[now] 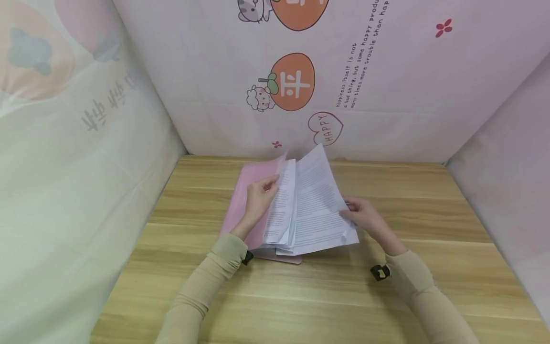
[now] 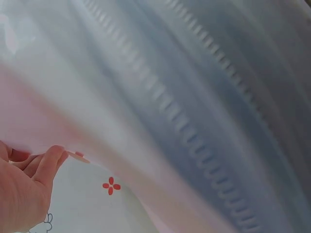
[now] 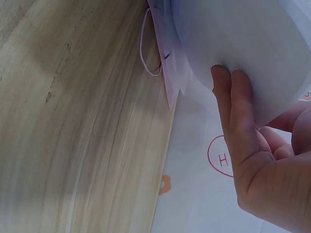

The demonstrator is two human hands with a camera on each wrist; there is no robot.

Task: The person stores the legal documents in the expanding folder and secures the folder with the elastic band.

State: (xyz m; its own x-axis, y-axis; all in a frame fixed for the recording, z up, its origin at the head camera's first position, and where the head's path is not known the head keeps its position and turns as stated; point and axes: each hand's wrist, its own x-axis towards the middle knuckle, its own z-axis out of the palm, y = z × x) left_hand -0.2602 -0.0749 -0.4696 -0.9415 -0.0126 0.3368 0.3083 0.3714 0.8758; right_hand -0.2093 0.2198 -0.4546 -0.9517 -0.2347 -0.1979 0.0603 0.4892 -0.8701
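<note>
A pink folder (image 1: pixel 240 198) lies spread on the wooden table, with printed sheets (image 1: pixel 281 203) inside it. My left hand (image 1: pixel 259 199) pinches the raised edge of its pink cover; in the left wrist view the left hand (image 2: pixel 29 187) shows at the lower left, beside blurred translucent layers (image 2: pixel 194 121) with slotted strips. A printed page (image 1: pixel 320 205) is lifted and slanted on the right side. My right hand (image 1: pixel 363 215) holds this page by its right edge, thumb on the printed face. In the right wrist view, fingers of the right hand (image 3: pixel 272 165) lie against the page's back.
The wooden table (image 1: pixel 429 229) extends around the folder. Printed cloth walls (image 1: pixel 386 129) stand behind and at both sides, close to the folder's far edge. A thin elastic loop (image 3: pixel 142 46) sticks out from the folder's edge.
</note>
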